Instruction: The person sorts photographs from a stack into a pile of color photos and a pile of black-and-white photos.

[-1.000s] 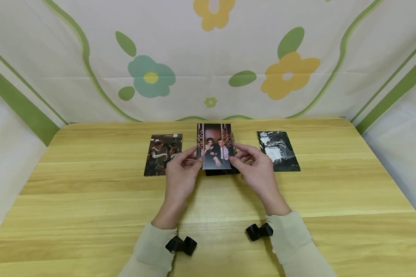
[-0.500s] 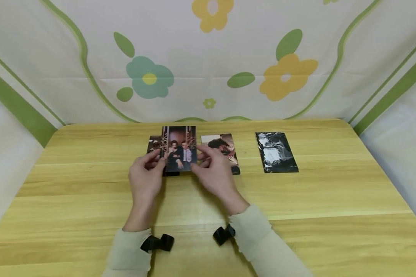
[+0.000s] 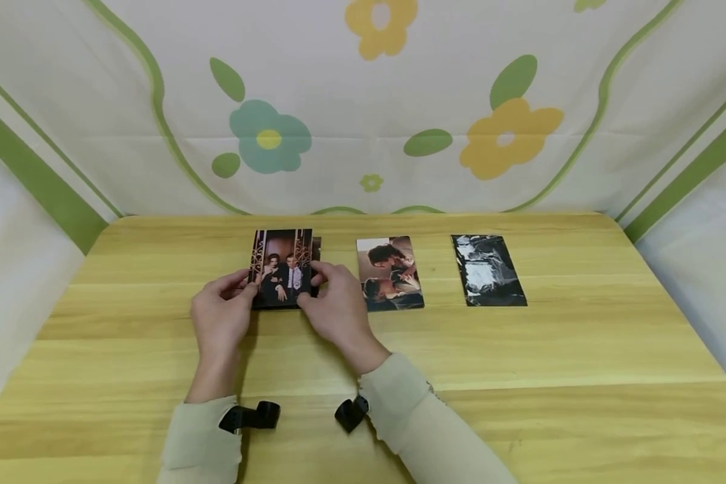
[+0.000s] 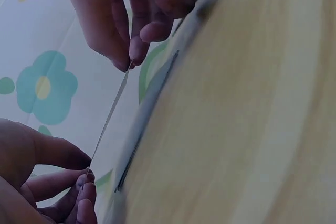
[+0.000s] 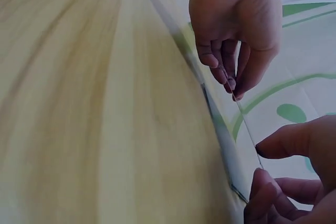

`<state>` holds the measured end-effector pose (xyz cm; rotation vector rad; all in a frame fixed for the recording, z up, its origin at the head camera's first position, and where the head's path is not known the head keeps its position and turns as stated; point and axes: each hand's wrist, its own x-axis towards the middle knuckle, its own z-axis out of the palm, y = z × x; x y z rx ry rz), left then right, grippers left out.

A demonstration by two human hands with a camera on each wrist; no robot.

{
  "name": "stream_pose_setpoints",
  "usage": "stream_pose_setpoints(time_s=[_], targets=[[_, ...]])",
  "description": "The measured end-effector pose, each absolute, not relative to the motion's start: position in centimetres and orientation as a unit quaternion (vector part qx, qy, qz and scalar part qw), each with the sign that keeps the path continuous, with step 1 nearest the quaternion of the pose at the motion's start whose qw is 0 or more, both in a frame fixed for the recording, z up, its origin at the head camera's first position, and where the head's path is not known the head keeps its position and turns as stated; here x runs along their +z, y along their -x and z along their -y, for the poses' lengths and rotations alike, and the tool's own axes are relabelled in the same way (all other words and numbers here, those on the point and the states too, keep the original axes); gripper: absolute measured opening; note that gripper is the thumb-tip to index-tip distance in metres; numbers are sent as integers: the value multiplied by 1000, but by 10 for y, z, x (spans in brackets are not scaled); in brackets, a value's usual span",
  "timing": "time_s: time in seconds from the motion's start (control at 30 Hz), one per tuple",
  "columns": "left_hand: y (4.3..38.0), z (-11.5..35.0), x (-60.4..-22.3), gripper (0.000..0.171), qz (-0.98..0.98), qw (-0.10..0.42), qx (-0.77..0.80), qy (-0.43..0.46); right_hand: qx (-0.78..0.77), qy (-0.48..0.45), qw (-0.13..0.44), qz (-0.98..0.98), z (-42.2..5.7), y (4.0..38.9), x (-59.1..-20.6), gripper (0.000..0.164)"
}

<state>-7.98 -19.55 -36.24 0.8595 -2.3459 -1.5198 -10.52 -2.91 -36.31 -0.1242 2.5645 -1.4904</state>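
Observation:
In the head view, a photo card [image 3: 281, 265] showing two seated people before scrollwork gates is held upright at the left of the table. My left hand [image 3: 220, 312] pinches its left edge, and my right hand [image 3: 339, 306] pinches its right edge between thumb and fingers. Beneath it lies another photo card [image 3: 317, 250], mostly hidden, with a dark strip showing at the right. Both wrist views show the held card [image 4: 109, 116] edge-on, with a gap between it and the card lying on the table.
To the right lie a photo card [image 3: 393, 269] of two people close together and a black-and-white photo card [image 3: 490, 272]. The wooden table [image 3: 520, 390] ends at a flower-printed cloth [image 3: 363, 121] behind. A black wrist camera [image 3: 251, 417] sits on the left sleeve.
Both hands have carried the gate photo card left, from over the middle card to over the left one, and lowered it. The middle card is now uncovered.

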Motion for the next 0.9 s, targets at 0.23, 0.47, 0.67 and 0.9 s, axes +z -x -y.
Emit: stream_pose_setpoints(time_s=[0.23, 0.47, 0.67, 0.9], targets=[[82, 194, -366, 33, 818, 101, -493, -279, -434, 39, 77, -897, 30, 104, -366, 61], [84, 195, -370, 33, 836, 84, -471, -268, -400, 26, 82, -913, 32, 105, -367, 62], [86, 196, -372, 34, 851, 70, -451, -259, -396, 16, 85, -914, 31, 108, -366, 62], [86, 196, -374, 35, 855, 73, -447, -255, -397, 16, 82, -914, 30, 109, -369, 63]])
